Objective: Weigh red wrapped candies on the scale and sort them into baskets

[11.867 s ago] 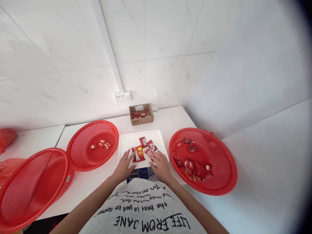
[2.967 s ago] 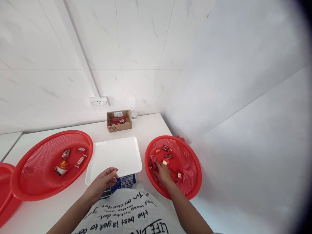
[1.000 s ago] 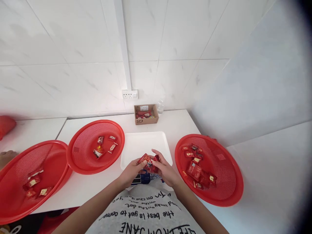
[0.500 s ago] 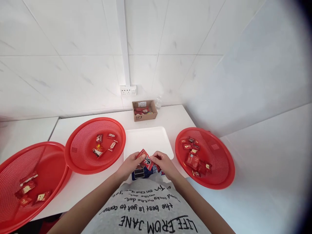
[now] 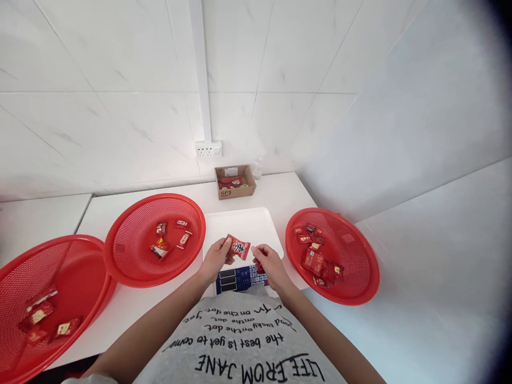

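My left hand pinches a small red snack packet with dark lettering by its left end. The packet is held over the front of a digital scale with a white pan. At its right end my right hand is closed, fingertips close to the packet; whether they touch it I cannot tell. Tucked under my right fingers is another dark red packet, mostly hidden. Just below the hands shows the scale's blue keypad panel.
Red plastic baskets with several small packets stand at far left, left and right. Behind the scale, an open cardboard box holds more packets. A clear plastic bag lies beside it, near the wall.
My left hand has raised the packet slightly and turned it flatter, with its right end now showing. My right fingers have moved back from its middle. More of the scale's panel is visible.
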{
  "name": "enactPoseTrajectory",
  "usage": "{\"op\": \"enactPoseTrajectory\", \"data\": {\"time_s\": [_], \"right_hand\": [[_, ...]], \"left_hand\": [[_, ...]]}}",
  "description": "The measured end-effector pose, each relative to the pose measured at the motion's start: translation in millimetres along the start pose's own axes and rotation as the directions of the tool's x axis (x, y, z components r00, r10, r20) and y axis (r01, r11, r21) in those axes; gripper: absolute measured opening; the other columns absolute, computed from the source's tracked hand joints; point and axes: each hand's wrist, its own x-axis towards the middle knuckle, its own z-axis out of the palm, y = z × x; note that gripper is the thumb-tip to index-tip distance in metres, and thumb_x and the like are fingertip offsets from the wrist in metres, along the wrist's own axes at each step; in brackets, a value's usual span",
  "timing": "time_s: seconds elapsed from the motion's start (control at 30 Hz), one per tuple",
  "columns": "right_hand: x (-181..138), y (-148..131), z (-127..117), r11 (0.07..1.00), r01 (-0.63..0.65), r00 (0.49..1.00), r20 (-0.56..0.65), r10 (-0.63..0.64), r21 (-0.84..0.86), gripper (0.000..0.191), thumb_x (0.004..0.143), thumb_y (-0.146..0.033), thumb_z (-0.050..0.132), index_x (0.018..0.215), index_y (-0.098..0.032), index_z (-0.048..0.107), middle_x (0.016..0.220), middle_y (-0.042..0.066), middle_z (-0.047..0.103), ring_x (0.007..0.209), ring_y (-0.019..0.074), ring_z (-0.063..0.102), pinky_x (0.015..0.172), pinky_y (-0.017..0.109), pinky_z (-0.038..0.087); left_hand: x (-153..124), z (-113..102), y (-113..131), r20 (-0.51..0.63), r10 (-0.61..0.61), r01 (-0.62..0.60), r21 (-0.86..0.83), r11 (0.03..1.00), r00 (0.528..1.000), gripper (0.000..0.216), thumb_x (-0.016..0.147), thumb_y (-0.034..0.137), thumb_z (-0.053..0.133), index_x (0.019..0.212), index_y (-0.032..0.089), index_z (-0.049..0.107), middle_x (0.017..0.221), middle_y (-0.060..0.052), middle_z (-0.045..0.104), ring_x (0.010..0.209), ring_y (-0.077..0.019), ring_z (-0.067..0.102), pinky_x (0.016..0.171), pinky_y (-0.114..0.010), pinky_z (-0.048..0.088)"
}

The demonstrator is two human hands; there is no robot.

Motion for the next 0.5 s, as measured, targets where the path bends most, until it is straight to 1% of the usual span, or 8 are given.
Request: {"op": "enactPoseTrajectory", "data": {"time_s": [0.03,0.1,0.17,0.23,0.3,0.37,0.43,0.5], "right_hand": [[1.5,3.3,-1.9,0.997,-0.033,0.999,-0.011,0.034,0.067,0.033,0.067,-0.050,0.063,0.075,-0.020,0.053,0.062,-0.003,0.051,0.052,0.0096,0.047,0.046,0.021,0.037],[4.3,9.9,-6.1,0.982,-0.063,0.998,-0.021,0.067,0.177,0.034,0.065,-0.048,0.066,0.083,-0.021,0.054,0.068,-0.003,0.051,0.058,0.0098,0.050,0.051,0.021,0.042],[5.2,15.1,-9.1,0.973,-0.060,0.998,-0.023,0.067,0.222,0.037,0.065,-0.044,0.067,0.093,-0.023,0.055,0.076,-0.002,0.053,0.063,0.0109,0.053,0.057,0.024,0.046],[3.2,17.3,-9.5,0.975,-0.050,0.999,0.002,0.050,0.218,0.042,0.066,-0.040,0.067,0.103,-0.025,0.054,0.086,0.000,0.057,0.071,0.0130,0.056,0.064,0.027,0.048],[-1.4,16.7,-6.4,0.977,-0.049,0.997,0.070,0.036,0.207,0.049,0.066,-0.036,0.066,0.112,-0.025,0.052,0.097,0.003,0.059,0.084,0.0154,0.058,0.072,0.029,0.048],[-6.5,14.9,-0.7,0.982,-0.045,0.988,0.153,0.017,0.181,0.055,0.066,-0.032,0.066,0.117,-0.025,0.050,0.104,0.005,0.060,0.093,0.0165,0.057,0.080,0.031,0.046],[-10.2,14.4,5.5,0.993,0.000,0.978,0.207,-0.025,0.121,0.057,0.067,-0.030,0.066,0.121,-0.025,0.048,0.106,0.005,0.060,0.096,0.0162,0.057,0.086,0.032,0.044],[-11.3,16.3,10.3,0.997,0.046,0.969,0.241,-0.060,0.063,0.056,0.069,-0.032,0.064,0.122,-0.025,0.048,0.105,0.004,0.062,0.092,0.0156,0.058,0.086,0.033,0.044]], "left_hand": [[2.6,-2.1,-0.1,0.010,-0.050,0.050,-0.029,0.998,0.999,0.047,0.078,0.060,0.043,0.097,0.018,0.051,0.076,-0.002,0.057,0.058,-0.0115,0.053,0.057,-0.026,0.044],[5.1,-6.6,-1.7,0.028,-0.160,0.161,-0.033,0.986,0.987,0.057,0.077,0.062,0.044,0.118,0.022,0.039,0.083,-0.003,0.057,0.063,-0.0136,0.057,0.059,-0.029,0.047],[3.6,-9.8,-5.9,0.030,-0.221,0.220,0.012,0.975,0.975,0.065,0.075,0.062,0.048,0.126,0.024,0.031,0.083,-0.003,0.055,0.063,-0.0139,0.057,0.060,-0.030,0.048],[-1.4,-10.3,-12.0,0.050,-0.213,0.210,0.050,0.976,0.976,0.063,0.074,0.061,0.050,0.120,0.021,0.038,0.083,-0.002,0.054,0.064,-0.0128,0.055,0.061,-0.029,0.047],[-7.8,-8.0,-18.3,0.125,-0.200,0.193,0.068,0.979,0.972,0.055,0.073,0.062,0.051,0.107,0.018,0.049,0.081,-0.002,0.055,0.065,-0.0120,0.055,0.062,-0.028,0.046],[-13.5,-4.3,-23.5,0.223,-0.198,0.184,0.082,0.979,0.955,0.051,0.072,0.061,0.053,0.097,0.017,0.053,0.081,-0.002,0.056,0.066,-0.0124,0.055,0.062,-0.027,0.045],[-17.0,-1.2,-27.2,0.272,-0.185,0.163,0.104,0.981,0.944,0.049,0.070,0.059,0.056,0.096,0.017,0.055,0.078,-0.002,0.058,0.066,-0.0133,0.056,0.062,-0.028,0.046],[-18.0,0.0,-29.7,0.263,-0.169,0.142,0.121,0.983,0.950,0.047,0.069,0.057,0.060,0.094,0.018,0.055,0.074,-0.001,0.059,0.064,-0.0135,0.056,0.062,-0.028,0.045]]}}
